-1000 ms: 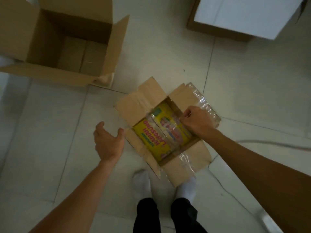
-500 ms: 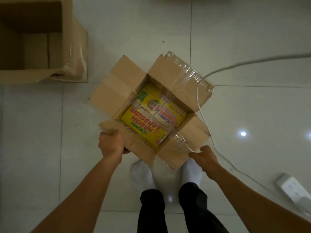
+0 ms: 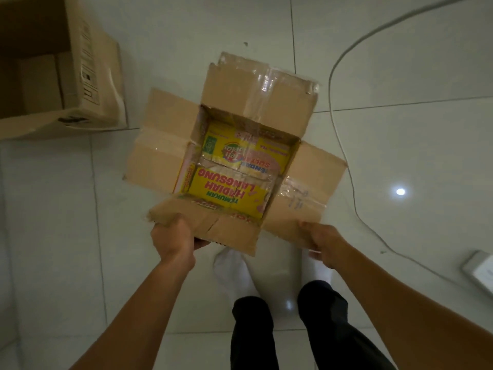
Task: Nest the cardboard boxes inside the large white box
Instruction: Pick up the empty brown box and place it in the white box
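A small brown cardboard box (image 3: 256, 97) with all flaps spread open is held above the tiled floor in front of me. Its inside bottom shows yellow printed panels (image 3: 229, 190) under clear tape. My left hand (image 3: 173, 236) grips the near flap at its left corner. My right hand (image 3: 320, 240) pinches the near edge of the right flap. A bigger open brown box (image 3: 88, 76) stands on the floor at the upper left. The large white box is out of view.
A grey cable (image 3: 344, 134) curves over the floor to the right of the held box. A white power strip (image 3: 480, 268) lies at the right edge. My white-socked feet (image 3: 234, 271) stand directly below the box.
One second ago the box lay on the floor with my right hand inside it. Both hands then took hold of its near flaps, and the box has come up closer to me.
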